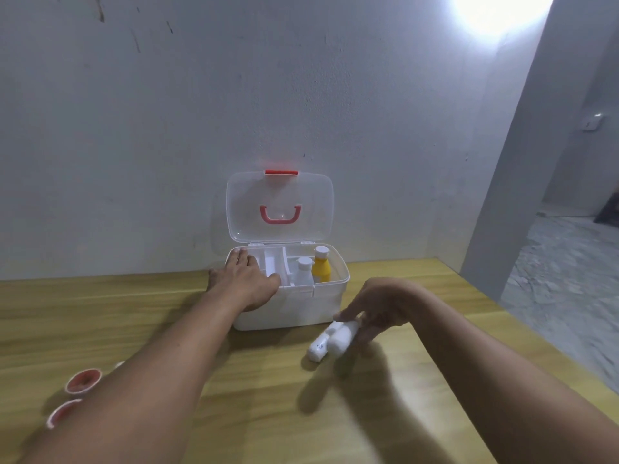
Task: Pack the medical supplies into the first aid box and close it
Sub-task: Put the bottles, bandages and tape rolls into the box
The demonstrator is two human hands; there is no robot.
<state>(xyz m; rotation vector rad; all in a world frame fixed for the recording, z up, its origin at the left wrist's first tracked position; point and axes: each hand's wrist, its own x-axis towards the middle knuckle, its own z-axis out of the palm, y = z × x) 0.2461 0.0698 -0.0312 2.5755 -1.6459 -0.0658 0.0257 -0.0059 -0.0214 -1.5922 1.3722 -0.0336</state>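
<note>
A white first aid box stands on the wooden table against the wall, its clear lid with a red handle raised upright. Inside on the right stand a yellow bottle and a white-capped clear bottle; a white divider tray fills the left part. My left hand lies flat over the box's front left rim, fingers spread. My right hand grips white rolls just above the table, right of the box's front corner.
Two red-and-white round tape rolls lie at the table's front left, partly behind my left forearm. The table's right edge drops to a grey concrete floor. A pale wall rises directly behind the box.
</note>
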